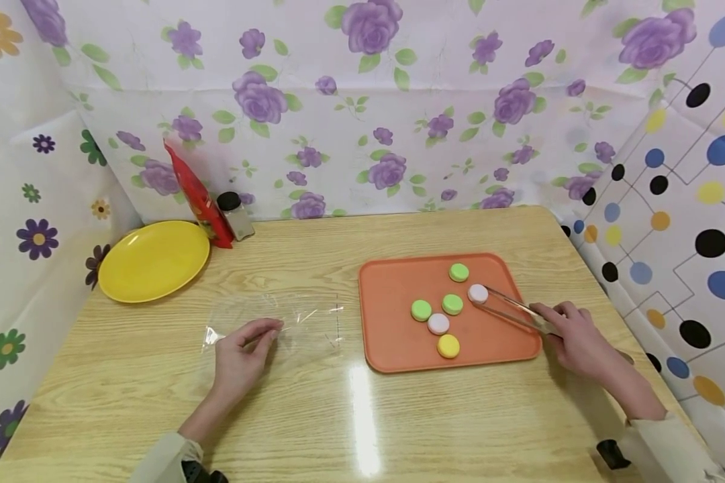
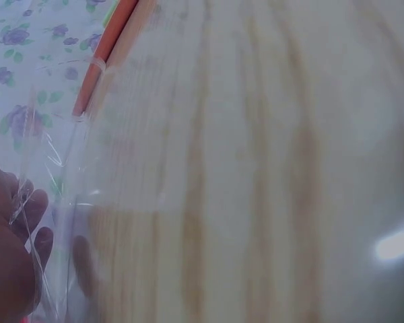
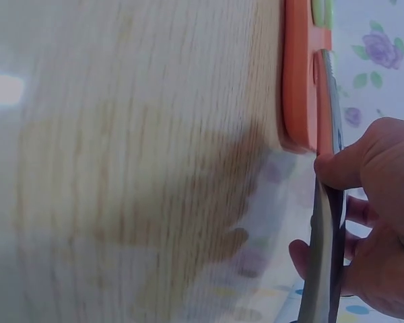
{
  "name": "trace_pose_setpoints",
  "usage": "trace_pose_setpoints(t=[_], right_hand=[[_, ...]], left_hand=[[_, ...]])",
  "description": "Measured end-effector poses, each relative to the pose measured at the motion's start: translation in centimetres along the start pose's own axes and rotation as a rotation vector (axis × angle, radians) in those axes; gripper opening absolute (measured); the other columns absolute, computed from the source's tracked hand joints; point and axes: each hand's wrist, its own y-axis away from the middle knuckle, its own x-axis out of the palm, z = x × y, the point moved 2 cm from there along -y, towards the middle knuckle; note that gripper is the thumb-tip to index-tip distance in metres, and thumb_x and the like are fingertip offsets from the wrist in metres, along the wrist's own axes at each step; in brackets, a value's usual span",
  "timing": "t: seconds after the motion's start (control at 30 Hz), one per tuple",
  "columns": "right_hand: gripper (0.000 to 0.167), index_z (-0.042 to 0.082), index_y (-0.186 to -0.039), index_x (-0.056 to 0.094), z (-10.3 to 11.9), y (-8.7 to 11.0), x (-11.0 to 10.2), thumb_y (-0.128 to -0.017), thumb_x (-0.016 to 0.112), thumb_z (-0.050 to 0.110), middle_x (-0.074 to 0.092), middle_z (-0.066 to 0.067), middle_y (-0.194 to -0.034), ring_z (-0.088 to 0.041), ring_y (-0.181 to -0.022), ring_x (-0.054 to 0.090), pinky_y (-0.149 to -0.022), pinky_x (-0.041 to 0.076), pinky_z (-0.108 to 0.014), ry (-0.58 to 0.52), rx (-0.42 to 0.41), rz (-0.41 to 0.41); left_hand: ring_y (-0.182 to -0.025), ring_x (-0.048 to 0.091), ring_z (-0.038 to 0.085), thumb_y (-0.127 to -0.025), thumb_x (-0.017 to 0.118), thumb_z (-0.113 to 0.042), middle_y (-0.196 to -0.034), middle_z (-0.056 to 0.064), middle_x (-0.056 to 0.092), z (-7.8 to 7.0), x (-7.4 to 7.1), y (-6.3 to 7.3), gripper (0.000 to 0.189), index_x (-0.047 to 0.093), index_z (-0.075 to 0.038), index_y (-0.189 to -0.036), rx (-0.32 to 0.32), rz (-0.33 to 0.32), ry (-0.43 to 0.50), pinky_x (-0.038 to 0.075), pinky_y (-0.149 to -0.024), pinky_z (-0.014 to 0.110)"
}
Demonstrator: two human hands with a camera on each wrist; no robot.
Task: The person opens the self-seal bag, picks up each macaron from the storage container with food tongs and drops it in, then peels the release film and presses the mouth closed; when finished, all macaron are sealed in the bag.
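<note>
My left hand [image 1: 242,355] pinches the edge of a clear plastic bag [image 1: 311,323] lying on the table, left of the orange tray [image 1: 389,288]. In the left wrist view the see-through film [image 2: 60,155] stands up around the fingertips. My right hand [image 1: 580,339] grips metal tongs [image 1: 542,325], whose tips stand on either side of a pale pink macaron [image 1: 478,293]; whether both tips touch it I cannot tell. Also on the tray lie three green macarons [image 1: 452,304], another pale macaron [image 1: 438,324] and a yellow macaron [image 1: 448,346].
On the wooden table [image 1: 290,416], a yellow plate [image 1: 154,261] sits at the back left. Beside it a red packet [image 1: 198,194] and a black-capped jar [image 1: 236,216] lean toward the flowered back cloth [image 1: 338,154]. A dotted cloth [image 1: 683,221] hangs at the right.
</note>
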Motion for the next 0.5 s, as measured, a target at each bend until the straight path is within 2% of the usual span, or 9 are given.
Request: trace_pose_setpoints(t=[0.17, 0.4, 0.5], right_hand=[[0.060, 0.002, -0.124, 0.059, 0.0, -0.1, 0.0, -0.069, 0.076, -0.019, 0.053, -0.020, -0.093, -0.035, -0.076, 0.050, -0.065, 0.041, -0.054, -0.003, -0.031, -0.037], [0.065, 0.002, -0.127, 0.061, 0.8, -0.4, -0.4, -0.068, 0.076, -0.020, 0.054, -0.016, -0.096, -0.029, -0.075, 0.049, -0.067, 0.039, -0.049, -0.029, -0.065, -0.074], [0.067, 0.003, -0.128, 0.062, 1.9, -1.2, -0.9, -0.067, 0.077, -0.020, 0.054, -0.015, -0.096, -0.026, -0.073, 0.046, -0.066, 0.037, -0.045, -0.041, -0.107, -0.092]], left_hand=[[-0.089, 0.070, 0.010, -0.084, 0.071, 0.018, -0.092, 0.016, 0.074, -0.2, 0.0, 0.0, 0.021, 0.075, 0.003, -0.097, 0.005, 0.001, -0.019, 0.054, -0.078, 0.015], [-0.082, 0.071, 0.026, -0.078, 0.068, 0.027, -0.088, 0.022, 0.072, -3.7, 0.1, -0.7, 0.021, 0.071, 0.011, -0.092, 0.010, -0.009, -0.063, 0.054, -0.075, 0.015], [-0.082, 0.071, 0.028, -0.079, 0.068, 0.026, -0.089, 0.022, 0.072, -3.9, 0.0, -0.8, 0.021, 0.072, 0.011, -0.093, 0.006, -0.003, -0.069, 0.054, -0.076, 0.015]])
